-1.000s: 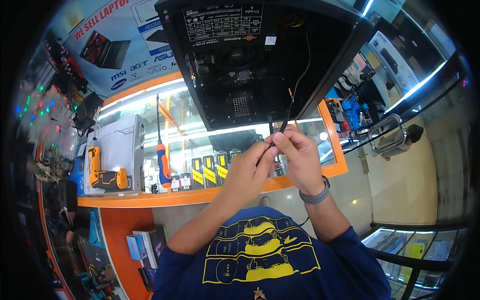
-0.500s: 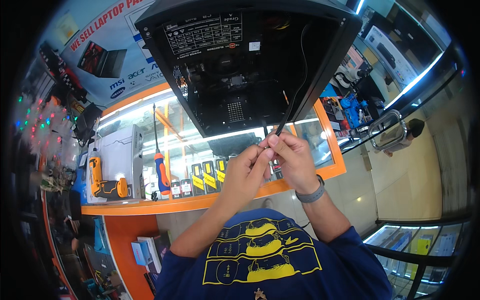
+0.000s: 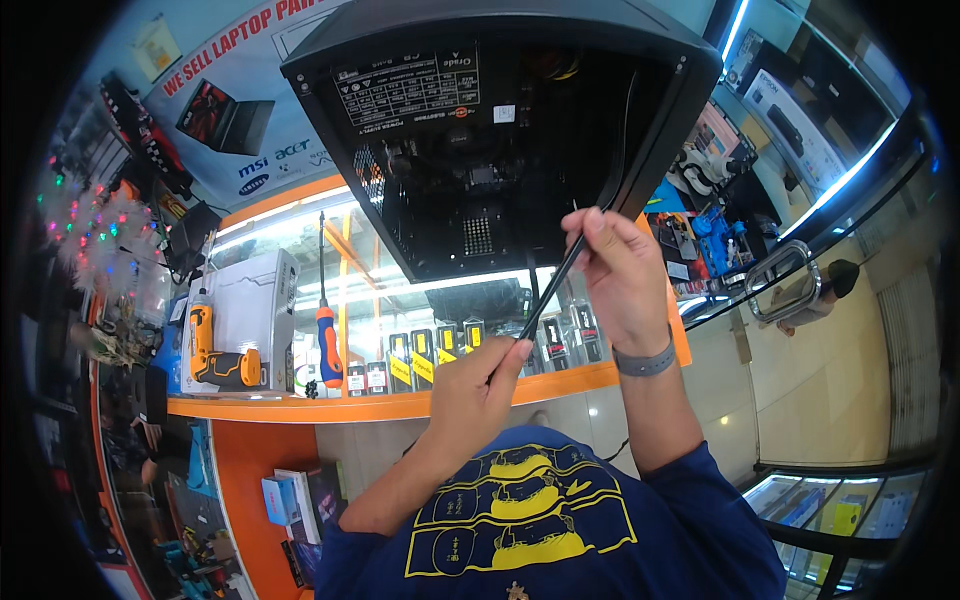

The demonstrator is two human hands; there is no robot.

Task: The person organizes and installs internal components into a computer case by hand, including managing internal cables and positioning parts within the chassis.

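Here, both hands pinch a thin black cable: left hand (image 3: pixel 475 385) grips its lower end, right hand (image 3: pixel 617 270) its upper end, just below the open black computer case (image 3: pixel 480 130). Left of the case, a glass counter with orange edge (image 3: pixel 300 405) holds an orange-handled screwdriver (image 3: pixel 328 335), an orange drill (image 3: pixel 215 355) and a white box (image 3: pixel 255 305). Shop posters hang behind.

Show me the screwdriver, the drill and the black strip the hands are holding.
Screwdriver (image 3: pixel 329 345): head view, on its orange and blue handle.
Drill (image 3: pixel 205 340): head view, on its orange body.
Black strip (image 3: pixel 548 295): head view, on its middle, between the two hands.
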